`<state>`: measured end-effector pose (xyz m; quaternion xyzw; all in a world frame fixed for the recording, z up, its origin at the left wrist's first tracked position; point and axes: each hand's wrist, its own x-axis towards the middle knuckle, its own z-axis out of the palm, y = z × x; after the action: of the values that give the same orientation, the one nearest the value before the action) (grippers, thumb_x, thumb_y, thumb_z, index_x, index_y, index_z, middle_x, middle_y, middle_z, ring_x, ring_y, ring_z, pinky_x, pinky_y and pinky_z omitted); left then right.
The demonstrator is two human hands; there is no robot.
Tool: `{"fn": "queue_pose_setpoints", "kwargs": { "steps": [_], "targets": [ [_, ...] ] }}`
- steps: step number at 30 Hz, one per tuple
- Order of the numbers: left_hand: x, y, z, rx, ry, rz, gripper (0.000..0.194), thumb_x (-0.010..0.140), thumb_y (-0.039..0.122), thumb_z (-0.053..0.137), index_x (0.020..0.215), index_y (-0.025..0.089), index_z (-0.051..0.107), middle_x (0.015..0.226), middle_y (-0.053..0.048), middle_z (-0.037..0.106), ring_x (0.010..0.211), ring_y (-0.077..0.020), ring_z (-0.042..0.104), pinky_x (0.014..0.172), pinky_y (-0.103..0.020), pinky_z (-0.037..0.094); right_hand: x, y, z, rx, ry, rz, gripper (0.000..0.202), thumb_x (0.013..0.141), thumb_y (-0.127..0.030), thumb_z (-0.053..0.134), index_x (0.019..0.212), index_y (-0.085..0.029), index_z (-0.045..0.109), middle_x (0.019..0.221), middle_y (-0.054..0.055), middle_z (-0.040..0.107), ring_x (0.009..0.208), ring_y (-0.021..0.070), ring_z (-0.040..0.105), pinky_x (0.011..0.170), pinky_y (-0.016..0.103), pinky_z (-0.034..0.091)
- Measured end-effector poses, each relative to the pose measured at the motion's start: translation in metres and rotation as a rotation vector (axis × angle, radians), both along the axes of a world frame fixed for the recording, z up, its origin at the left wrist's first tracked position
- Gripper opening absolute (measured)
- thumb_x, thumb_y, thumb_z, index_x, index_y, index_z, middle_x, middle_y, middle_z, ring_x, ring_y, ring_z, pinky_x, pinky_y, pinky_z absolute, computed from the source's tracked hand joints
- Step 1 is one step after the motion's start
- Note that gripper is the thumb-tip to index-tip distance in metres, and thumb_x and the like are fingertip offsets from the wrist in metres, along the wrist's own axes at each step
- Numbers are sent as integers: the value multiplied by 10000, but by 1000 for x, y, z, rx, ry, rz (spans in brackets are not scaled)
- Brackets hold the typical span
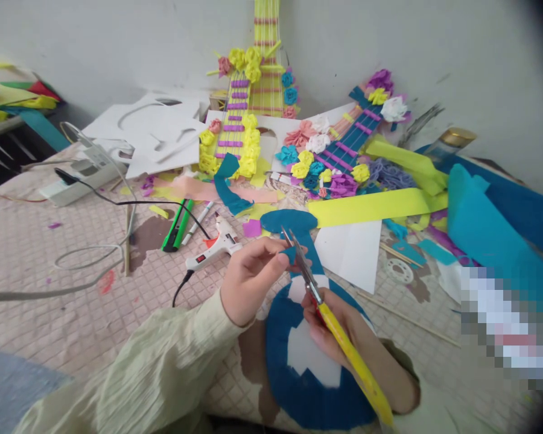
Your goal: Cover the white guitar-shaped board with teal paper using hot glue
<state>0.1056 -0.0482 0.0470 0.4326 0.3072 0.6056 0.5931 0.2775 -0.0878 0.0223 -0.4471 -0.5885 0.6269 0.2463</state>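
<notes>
My left hand [253, 274] pinches a small blue paper piece [291, 254] between thumb and fingers. Scissors with yellow handles [350, 355] are in my right hand [339, 328], their metal blades parted and pointing up at the blue piece. Beneath both hands lies a guitar-like shape [283, 374] covered in blue paper, with a white area in the middle of its round body and a blue oval top. A white glue gun [219, 241] rests just left of my left hand.
Decorated yellow [238, 120] and blue [350, 144] instrument shapes lean at the back. A green cutter [177, 226], power strip [79, 181] and looping cables lie left. Yellow strips [371, 206], white card [350, 253], sticks and blue paper [493, 223] lie right.
</notes>
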Motion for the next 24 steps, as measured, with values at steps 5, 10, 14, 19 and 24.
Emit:
{"fn": "queue_pose_setpoints", "kwargs": {
  "steps": [5, 10, 14, 19, 24],
  "targets": [
    [-1, 0, -2, 25, 13, 12, 107, 770, 237, 605, 720, 146, 579, 764, -37, 692, 706, -176, 666, 683, -316, 548, -1, 1, -3, -36, -31, -38, 233, 755, -270, 592, 943, -215, 465, 774, -12, 484, 650, 106, 467, 515, 203, 381],
    [0, 1, 0, 13, 13, 16, 128, 762, 251, 610, 706, 141, 575, 763, -42, 694, 697, -178, 666, 680, -325, 553, -2, 0, -1, -66, 28, -86, 216, 749, -329, 599, 907, -214, 505, 743, -18, 477, 622, 105, 470, 516, 210, 393],
    [0, 1, 0, -13, 6, 16, 152, 754, 275, 618, 692, 144, 569, 769, -41, 691, 706, -189, 667, 689, -348, 556, -1, 1, -2, -70, 52, -106, 228, 761, -389, 582, 901, -220, 522, 736, -9, 477, 625, 116, 474, 517, 219, 407],
    [-1, 0, 0, -5, 21, 14, 154, 763, 277, 608, 696, 145, 568, 768, -42, 691, 702, -185, 665, 694, -346, 555, 0, 1, 1, -91, 35, -83, 243, 747, -366, 612, 909, -209, 520, 749, -9, 479, 624, 106, 475, 525, 210, 406],
    [-1, 1, 1, -12, 32, 14, 154, 763, 270, 609, 688, 141, 568, 762, -44, 692, 699, -184, 666, 688, -342, 556, 1, 1, 4, -122, 54, -98, 238, 744, -353, 625, 910, -214, 527, 761, -11, 478, 634, 100, 474, 522, 199, 401]
  ]
}}
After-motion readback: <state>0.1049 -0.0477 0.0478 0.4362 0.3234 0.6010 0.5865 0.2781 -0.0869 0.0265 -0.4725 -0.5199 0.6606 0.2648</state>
